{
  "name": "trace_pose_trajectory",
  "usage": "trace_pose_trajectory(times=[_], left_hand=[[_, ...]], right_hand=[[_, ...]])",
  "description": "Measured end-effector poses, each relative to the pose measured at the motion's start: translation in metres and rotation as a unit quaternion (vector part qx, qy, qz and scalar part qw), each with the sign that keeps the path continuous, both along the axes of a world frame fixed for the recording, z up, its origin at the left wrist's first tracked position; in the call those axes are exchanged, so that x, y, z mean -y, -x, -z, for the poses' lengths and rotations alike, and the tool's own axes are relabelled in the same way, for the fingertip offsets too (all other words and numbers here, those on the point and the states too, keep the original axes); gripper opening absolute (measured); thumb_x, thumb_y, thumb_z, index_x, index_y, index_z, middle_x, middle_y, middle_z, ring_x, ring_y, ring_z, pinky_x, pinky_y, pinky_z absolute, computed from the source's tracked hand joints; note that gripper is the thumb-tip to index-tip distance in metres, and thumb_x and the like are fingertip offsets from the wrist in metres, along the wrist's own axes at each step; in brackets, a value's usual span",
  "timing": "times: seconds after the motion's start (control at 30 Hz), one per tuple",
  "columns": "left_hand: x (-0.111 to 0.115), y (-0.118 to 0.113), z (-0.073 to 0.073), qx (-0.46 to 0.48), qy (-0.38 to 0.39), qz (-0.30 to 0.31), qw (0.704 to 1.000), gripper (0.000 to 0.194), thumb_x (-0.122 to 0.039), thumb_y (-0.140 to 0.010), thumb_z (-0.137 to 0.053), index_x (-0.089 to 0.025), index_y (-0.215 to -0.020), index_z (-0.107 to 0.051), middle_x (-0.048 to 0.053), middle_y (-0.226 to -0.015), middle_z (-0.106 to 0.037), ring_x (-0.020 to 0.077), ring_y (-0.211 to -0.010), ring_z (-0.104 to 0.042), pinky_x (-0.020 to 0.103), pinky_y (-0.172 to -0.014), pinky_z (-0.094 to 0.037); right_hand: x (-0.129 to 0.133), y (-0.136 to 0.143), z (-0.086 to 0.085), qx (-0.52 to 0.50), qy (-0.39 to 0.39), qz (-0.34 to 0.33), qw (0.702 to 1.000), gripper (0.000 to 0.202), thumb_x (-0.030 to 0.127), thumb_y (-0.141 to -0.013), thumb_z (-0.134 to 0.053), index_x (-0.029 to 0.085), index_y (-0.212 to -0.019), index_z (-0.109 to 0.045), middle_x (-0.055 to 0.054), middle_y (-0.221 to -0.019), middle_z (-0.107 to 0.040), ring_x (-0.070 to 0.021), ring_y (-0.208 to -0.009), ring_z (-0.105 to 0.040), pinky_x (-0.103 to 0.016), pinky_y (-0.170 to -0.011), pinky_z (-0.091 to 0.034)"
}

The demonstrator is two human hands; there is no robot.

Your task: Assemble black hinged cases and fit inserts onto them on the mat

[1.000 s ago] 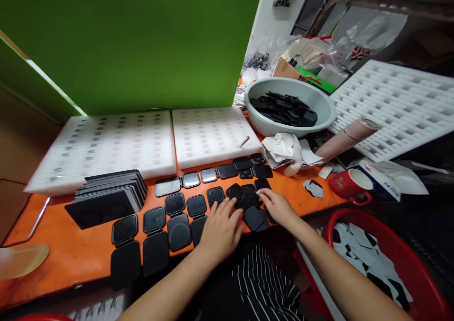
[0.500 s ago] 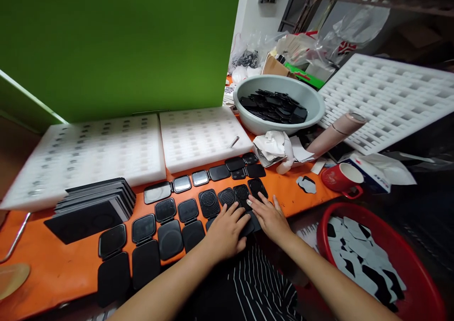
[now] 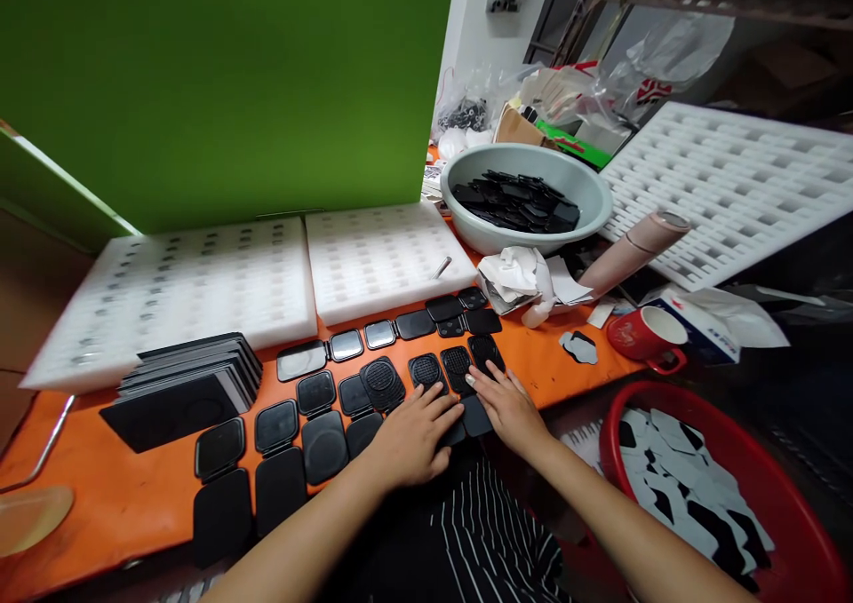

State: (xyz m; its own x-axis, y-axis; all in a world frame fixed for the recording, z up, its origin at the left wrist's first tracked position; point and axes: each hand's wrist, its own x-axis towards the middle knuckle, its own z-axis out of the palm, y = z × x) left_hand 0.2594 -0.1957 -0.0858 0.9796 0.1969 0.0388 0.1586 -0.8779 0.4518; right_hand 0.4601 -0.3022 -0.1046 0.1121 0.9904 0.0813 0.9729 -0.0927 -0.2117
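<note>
Several black hinged cases lie unfolded in rows on the orange table (image 3: 153, 505). My left hand (image 3: 414, 434) rests with spread fingers over the lower halves of cases near the front edge, its fingertips by a ribbed black case (image 3: 427, 370). Beside it, my right hand (image 3: 507, 408) lies with fingers apart on a flat dark panel (image 3: 475, 416), fingertips near another ribbed panel (image 3: 485, 352). A round-patterned case (image 3: 382, 384) overlaps the case to its left. Palms hide parts of the pieces underneath.
White foam trays (image 3: 200, 283) stand behind, with a stack of black sheets (image 3: 179, 399) at left. A grey basin (image 3: 459, 215) of black pieces, a pink bottle (image 3: 630, 252), a red mug (image 3: 640, 337) and a red tub (image 3: 800, 496) are at right.
The round-patterned case has shifted left and now overlaps its neighbour. My left hand has moved slightly left and down, while my right hand has barely moved. The view has shifted slightly.
</note>
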Motion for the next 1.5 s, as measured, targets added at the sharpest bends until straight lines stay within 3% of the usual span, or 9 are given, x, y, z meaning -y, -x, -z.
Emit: trace_pose_trajectory(times=[0.1,0.3,0.53,0.77,0.93,1.07,1.17,1.3,1.5], left_hand=[[0.003,-0.001,0.000,-0.006,-0.016,-0.016,1.000,0.063,-0.039,-0.081,-0.053,-0.026,-0.139,-0.034,0.004,-0.147,-0.033,0.0274,-0.136,-0.025,0.051,-0.110,-0.019],[0.014,-0.004,0.001,-0.067,-0.083,-0.196,0.975,0.072,-0.055,-0.077,-0.057,-0.029,-0.139,-0.035,0.014,-0.149,-0.026,0.0445,-0.133,-0.022,0.069,-0.100,-0.018],[0.004,0.003,0.008,-0.015,-0.098,-0.092,0.991,0.070,-0.062,-0.081,-0.048,-0.030,-0.141,-0.032,0.008,-0.148,-0.031,0.0369,-0.132,-0.030,0.051,-0.103,-0.029],[0.008,0.002,0.012,-0.008,-0.083,-0.116,0.990,0.071,-0.068,-0.081,-0.037,-0.030,-0.141,-0.031,0.007,-0.148,-0.032,0.0369,-0.133,-0.026,0.052,-0.106,-0.024],[0.012,0.003,0.007,0.003,-0.066,-0.115,0.991,0.075,-0.070,-0.082,-0.034,-0.027,-0.143,-0.027,0.009,-0.150,-0.025,0.0328,-0.136,-0.023,0.053,-0.107,-0.021],[0.015,0.024,-0.008,0.003,-0.061,-0.116,0.991,0.068,-0.061,-0.085,-0.038,-0.024,-0.142,-0.029,0.008,-0.149,-0.027,0.0302,-0.135,-0.026,0.054,-0.106,-0.025],[0.017,0.051,-0.016,-0.011,-0.071,-0.153,0.986,0.056,-0.043,-0.088,-0.047,-0.022,-0.138,-0.036,0.008,-0.146,-0.034,0.0297,-0.133,-0.031,0.053,-0.104,-0.031],[0.016,0.087,-0.018,-0.001,-0.081,-0.221,0.972,0.049,-0.027,-0.085,-0.052,-0.022,-0.133,-0.042,0.009,-0.142,-0.041,0.0294,-0.129,-0.038,0.052,-0.102,-0.037],[0.014,0.115,-0.019,0.068,0.004,-0.350,0.934,0.040,-0.024,-0.085,-0.049,-0.023,-0.124,-0.053,0.010,-0.136,-0.048,0.0279,-0.122,-0.047,0.051,-0.099,-0.040]], right_hand=[[0.004,-0.001,0.005,0.010,-0.033,0.024,0.999,0.039,0.021,-0.093,-0.036,0.023,-0.128,-0.052,-0.005,-0.139,-0.045,-0.0243,-0.130,-0.038,-0.047,-0.103,-0.036],[0.011,-0.005,0.014,0.031,-0.052,0.044,0.997,0.044,0.029,-0.094,-0.035,0.014,-0.133,-0.046,-0.009,-0.138,-0.046,-0.0247,-0.130,-0.039,-0.045,-0.103,-0.037],[0.016,0.003,0.014,0.058,-0.061,0.078,0.993,0.042,0.029,-0.093,-0.035,0.016,-0.131,-0.049,-0.009,-0.136,-0.048,-0.0264,-0.127,-0.043,-0.048,-0.102,-0.037],[0.013,-0.001,0.012,0.047,-0.046,0.057,0.996,0.044,0.034,-0.093,-0.036,0.018,-0.133,-0.046,-0.009,-0.137,-0.047,-0.0268,-0.129,-0.039,-0.051,-0.102,-0.034],[0.008,0.004,0.003,0.032,-0.115,0.044,0.992,0.045,0.035,-0.092,-0.039,0.017,-0.133,-0.044,-0.012,-0.137,-0.047,-0.0296,-0.131,-0.035,-0.059,-0.103,-0.027],[-0.038,0.020,-0.017,-0.036,-0.141,-0.043,0.988,0.034,0.027,-0.092,-0.039,0.017,-0.120,-0.056,-0.010,-0.122,-0.060,-0.0236,-0.122,-0.046,-0.043,-0.100,-0.039],[-0.096,0.033,-0.037,-0.051,-0.052,-0.105,0.992,0.030,0.025,-0.092,-0.040,0.020,-0.111,-0.062,-0.007,-0.116,-0.063,-0.0209,-0.108,-0.055,-0.037,-0.095,-0.044],[-0.165,0.047,-0.057,0.039,0.092,-0.175,0.979,0.041,0.018,-0.086,-0.046,0.022,-0.127,-0.052,-0.010,-0.128,-0.054,-0.0247,-0.108,-0.055,-0.037,-0.087,-0.047],[-0.195,0.060,-0.064,0.139,0.147,-0.239,0.950,0.064,0.016,-0.073,-0.054,0.010,-0.135,-0.039,-0.018,-0.114,-0.056,-0.0287,-0.092,-0.061,-0.036,-0.076,-0.049]])
